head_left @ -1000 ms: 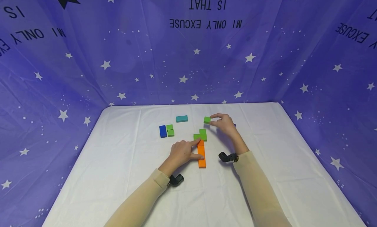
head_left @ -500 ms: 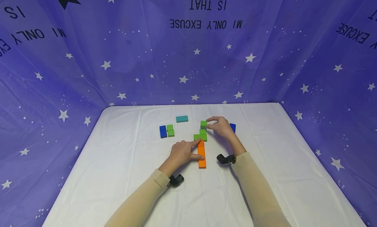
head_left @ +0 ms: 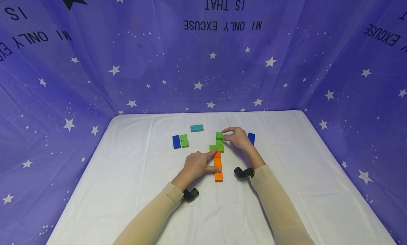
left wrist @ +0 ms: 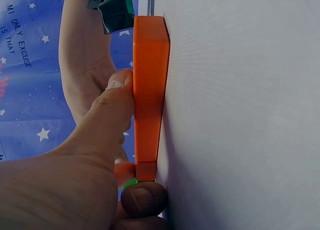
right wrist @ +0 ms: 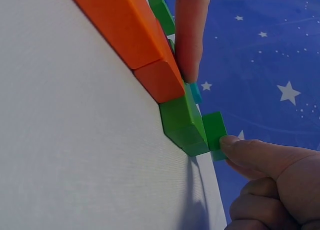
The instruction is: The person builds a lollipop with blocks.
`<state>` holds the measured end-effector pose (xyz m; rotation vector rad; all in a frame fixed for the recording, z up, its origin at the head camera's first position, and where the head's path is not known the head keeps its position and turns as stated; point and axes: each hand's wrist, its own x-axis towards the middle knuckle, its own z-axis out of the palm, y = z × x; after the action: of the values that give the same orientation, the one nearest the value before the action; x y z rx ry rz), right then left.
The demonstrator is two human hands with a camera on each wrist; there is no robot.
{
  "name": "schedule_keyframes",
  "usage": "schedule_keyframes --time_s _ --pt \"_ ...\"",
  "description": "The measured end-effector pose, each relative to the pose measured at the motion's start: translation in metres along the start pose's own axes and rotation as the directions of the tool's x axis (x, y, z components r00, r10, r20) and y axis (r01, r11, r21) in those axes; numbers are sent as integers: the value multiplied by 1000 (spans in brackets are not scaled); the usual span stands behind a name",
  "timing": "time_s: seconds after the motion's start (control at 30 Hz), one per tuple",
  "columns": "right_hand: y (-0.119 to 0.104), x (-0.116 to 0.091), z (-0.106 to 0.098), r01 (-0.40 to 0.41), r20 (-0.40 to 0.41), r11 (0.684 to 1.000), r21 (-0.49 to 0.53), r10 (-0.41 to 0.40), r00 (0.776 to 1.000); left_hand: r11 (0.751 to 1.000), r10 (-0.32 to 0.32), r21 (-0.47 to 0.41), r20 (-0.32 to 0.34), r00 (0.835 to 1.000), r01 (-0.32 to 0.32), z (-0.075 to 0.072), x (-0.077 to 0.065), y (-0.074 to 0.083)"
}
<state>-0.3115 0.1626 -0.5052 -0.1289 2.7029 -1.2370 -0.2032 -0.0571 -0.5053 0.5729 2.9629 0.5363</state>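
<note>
In the head view a long orange block (head_left: pixel 218 176) lies mid-table, with a small orange block (head_left: pixel 217 154) at its far end. Beyond these come a green rectangular block (head_left: pixel 220 147) and a small green block (head_left: pixel 219 142). My left hand (head_left: pixel 197 164) presses its thumb on the long orange block; its index finger reaches to where the small orange block meets the green one. Thumb and finger of my right hand (head_left: pixel 238 137) pinch a green cube (head_left: pixel 219 135). The right wrist view shows this cube (right wrist: pixel 215 131) higher than the green rectangular block (right wrist: pixel 180 117), close to its far end.
A teal block (head_left: pixel 196 128) lies toward the back of the white table (head_left: pixel 152 209). To the left are a blue block (head_left: pixel 176 142) and two small green blocks (head_left: pixel 184 144). Another blue block (head_left: pixel 251 138) sits just right of my right hand. Purple star-printed cloth (head_left: pixel 203 68) surrounds the table.
The right hand has brought the green cube left and nearer, to the far end of the green row. The right-hand blue block shows more fully. The left hand has stayed put.
</note>
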Motion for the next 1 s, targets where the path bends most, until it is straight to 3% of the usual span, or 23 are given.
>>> schedule_keyframes --time_s 0.47,1.0 --pt "-1 4 1 35 -11 999 -6 -35 999 1000 4 2 -8 1000 -3 -1 2 0" --pt "2 4 4 63 34 996 -67 -61 998 1000 9 7 -11 1000 -8 2 1 -2"
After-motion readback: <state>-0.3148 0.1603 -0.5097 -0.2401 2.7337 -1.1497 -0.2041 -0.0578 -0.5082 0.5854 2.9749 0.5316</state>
